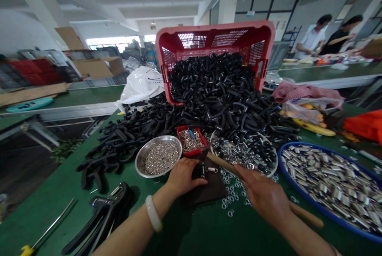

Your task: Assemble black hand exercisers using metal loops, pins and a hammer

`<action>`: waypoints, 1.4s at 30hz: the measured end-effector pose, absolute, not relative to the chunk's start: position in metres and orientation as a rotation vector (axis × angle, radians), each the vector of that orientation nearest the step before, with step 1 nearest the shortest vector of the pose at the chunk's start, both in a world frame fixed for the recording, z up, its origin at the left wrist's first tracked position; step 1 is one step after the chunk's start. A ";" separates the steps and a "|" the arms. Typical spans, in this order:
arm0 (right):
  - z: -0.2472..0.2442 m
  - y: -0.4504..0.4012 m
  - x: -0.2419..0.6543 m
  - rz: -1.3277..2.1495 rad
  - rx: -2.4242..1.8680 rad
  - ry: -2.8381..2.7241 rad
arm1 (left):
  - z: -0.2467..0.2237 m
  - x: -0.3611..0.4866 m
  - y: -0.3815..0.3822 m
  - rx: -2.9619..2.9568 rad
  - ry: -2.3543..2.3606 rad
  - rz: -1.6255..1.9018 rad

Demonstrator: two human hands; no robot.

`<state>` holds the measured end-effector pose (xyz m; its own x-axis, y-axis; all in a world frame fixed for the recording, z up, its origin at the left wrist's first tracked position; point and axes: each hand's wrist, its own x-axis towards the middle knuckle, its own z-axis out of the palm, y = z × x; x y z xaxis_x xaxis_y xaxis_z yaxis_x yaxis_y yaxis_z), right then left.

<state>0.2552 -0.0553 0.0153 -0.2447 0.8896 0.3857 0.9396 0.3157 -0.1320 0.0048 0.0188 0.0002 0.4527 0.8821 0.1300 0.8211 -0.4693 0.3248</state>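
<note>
In the lower middle of the frame, the left hand (183, 176) is at a small metal part (203, 170) on a dark block (205, 192); I cannot tell whether it grips. The right hand (264, 194), at lower right, is clamped on a hammer (223, 163).

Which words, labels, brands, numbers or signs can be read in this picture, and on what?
None can be read.
White plastic bag: dark print, too small and blurred.
Small wall sign: too small.
Pale wall notice: too blurred.
Teal oval thing: dark marks, perhaps writing, unclear.
</note>
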 end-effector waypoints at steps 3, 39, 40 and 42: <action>0.022 -0.055 0.256 -0.206 -1.641 -2.255 | -0.006 0.003 0.017 2.466 1.472 0.417; 0.000 0.013 0.140 1.512 -1.124 -0.493 | 0.033 -0.016 0.011 2.323 1.806 0.834; -0.005 0.015 0.142 1.530 -1.150 -0.498 | 0.037 -0.038 0.027 2.244 2.006 0.836; -0.013 0.015 0.144 1.555 -1.173 -0.592 | 0.042 -0.082 0.064 2.054 2.368 0.723</action>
